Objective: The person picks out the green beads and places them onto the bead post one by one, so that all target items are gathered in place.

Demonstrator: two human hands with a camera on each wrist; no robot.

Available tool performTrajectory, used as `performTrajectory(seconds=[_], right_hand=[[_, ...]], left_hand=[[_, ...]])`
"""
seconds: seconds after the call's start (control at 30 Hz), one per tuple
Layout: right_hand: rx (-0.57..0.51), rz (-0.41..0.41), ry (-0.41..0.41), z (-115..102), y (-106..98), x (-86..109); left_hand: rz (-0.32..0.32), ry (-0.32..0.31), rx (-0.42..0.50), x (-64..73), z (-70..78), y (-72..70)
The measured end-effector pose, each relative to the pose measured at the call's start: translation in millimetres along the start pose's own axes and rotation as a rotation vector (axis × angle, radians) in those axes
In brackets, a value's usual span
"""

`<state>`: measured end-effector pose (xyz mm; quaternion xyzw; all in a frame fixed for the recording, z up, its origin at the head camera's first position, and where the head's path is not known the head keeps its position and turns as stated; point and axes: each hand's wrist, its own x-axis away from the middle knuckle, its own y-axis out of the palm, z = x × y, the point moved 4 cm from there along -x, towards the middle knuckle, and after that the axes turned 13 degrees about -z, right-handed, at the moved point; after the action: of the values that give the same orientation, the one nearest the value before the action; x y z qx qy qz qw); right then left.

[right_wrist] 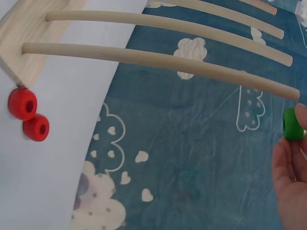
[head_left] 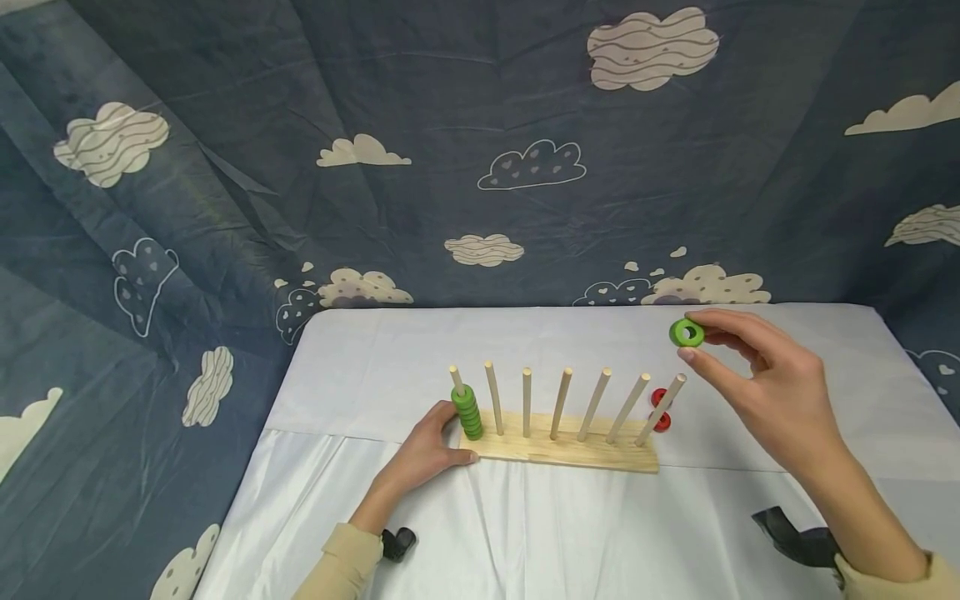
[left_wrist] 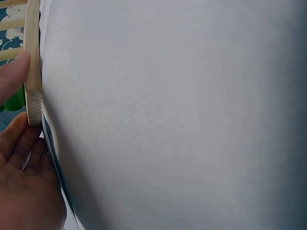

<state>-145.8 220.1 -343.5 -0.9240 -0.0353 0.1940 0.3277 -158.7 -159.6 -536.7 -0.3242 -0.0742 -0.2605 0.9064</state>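
Observation:
A wooden board with a row of several upright pegs lies on the white cloth. Green rings are stacked on its leftmost peg, whose tip shows above them. My left hand grips the board's left end, thumb on the near edge and fingers behind; the left wrist view shows the board end between thumb and fingers. Up at the right, my right hand pinches a single green ring between thumb and fingers, just above and beside the rightmost peg. The ring is apart from that peg's tip in the head view.
Two red rings lie on the cloth behind the board's right end. A dark blue curtain with clouds hangs behind the white-covered table. Black straps are at both wrists.

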Motion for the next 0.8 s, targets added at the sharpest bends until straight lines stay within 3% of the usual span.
performTrajectory(seconds=[0.3, 0.6, 0.8], right_hand=[[0.0, -0.058, -0.077, -17.9, 2.3, -9.5], [-0.015, -0.108, -0.231, -36.6, 6.3, -19.6], [0.034, -0.186, -0.244, -45.6, 13.2, -25.5]], left_hand=[[0.002, 0.005, 0.005, -0.7, -0.8, -0.2], [-0.004, 0.022, 0.024, 0.2, 0.1, -1.3], [-0.002, 0.031, 0.021, 0.7, 0.6, -1.4]])
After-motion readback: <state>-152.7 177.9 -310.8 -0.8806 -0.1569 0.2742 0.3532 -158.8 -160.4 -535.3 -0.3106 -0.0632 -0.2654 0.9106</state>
